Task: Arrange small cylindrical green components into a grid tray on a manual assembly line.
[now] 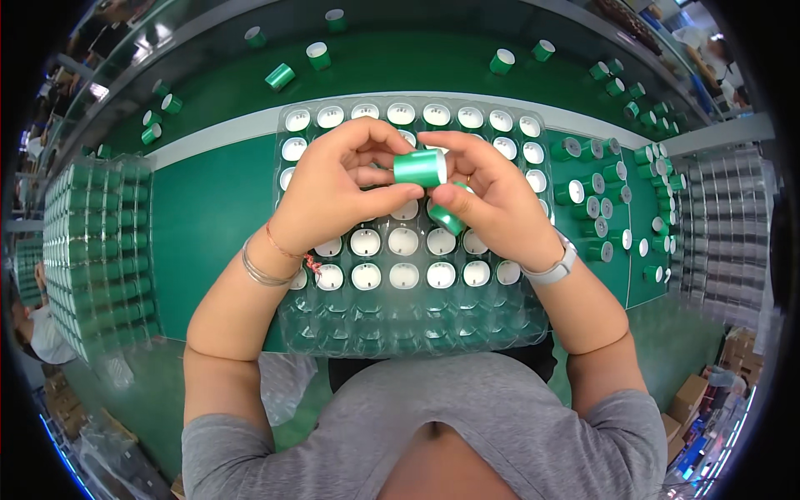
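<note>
Above the clear plastic tray (408, 329), my left hand (333, 171) pinches a shiny green cylinder (415, 169) between thumb and fingers. The cylinder lies sideways, its white end turned to the right. Close by that end are the thumb and forefinger of my right hand (504, 200); whether they touch it I cannot tell. A second green cylinder (448, 218) sits tilted under my right thumb, partly hidden, apparently held against the palm. Rows of cylinders with white tops (403, 242) stand upright in the tray's pockets. My hands cover several of the middle ones.
Loose green cylinders (601, 227) stand on the green table (208, 217) to the right. More cylinders (317, 56) are scattered on the green conveyor belt (408, 62) beyond a pale rail. Stacked trays rise at the left (100, 250) and right (721, 242).
</note>
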`<act>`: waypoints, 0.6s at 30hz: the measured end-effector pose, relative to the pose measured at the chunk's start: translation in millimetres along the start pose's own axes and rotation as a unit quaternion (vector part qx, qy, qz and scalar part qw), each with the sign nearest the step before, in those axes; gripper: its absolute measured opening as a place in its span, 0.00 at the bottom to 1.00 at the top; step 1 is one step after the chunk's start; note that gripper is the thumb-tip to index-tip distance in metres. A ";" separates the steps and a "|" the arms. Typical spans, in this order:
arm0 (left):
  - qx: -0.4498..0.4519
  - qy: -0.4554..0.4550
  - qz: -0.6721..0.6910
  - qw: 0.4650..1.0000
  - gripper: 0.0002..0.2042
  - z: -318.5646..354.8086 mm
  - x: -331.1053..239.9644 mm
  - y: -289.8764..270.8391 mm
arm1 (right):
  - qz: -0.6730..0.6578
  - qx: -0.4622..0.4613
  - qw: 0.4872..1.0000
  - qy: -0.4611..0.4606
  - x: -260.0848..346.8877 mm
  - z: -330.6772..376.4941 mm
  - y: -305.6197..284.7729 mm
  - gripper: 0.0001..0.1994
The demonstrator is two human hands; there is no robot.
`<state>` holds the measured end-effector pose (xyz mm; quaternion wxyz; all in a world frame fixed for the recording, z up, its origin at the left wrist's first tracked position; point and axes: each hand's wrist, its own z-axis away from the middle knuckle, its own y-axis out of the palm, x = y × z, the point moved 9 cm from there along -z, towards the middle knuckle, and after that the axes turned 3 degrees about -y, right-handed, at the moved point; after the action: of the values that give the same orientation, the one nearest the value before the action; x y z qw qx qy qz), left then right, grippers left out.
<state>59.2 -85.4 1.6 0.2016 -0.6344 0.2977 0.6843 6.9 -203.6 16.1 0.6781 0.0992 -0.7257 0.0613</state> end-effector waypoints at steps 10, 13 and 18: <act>-0.041 0.023 -0.023 0.999 0.18 -7.1 -1.4 -11.6 | -0.145 -0.051 0.982 0.110 -25.4 2.4 -37.1 0.19; -0.032 0.035 -0.046 0.998 0.18 -8.8 -1.9 -7.9 | -0.134 -0.044 0.984 0.107 -27.1 2.2 -35.3 0.23; -0.030 0.037 -0.064 0.997 0.19 -8.0 -1.6 -7.4 | -0.099 -0.059 0.992 0.059 -21.8 1.1 -34.3 0.23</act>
<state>70.2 -85.0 1.9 0.2146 -0.6832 0.2429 0.6544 14.9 -236.0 -7.3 0.7273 0.1265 -0.6732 -0.0433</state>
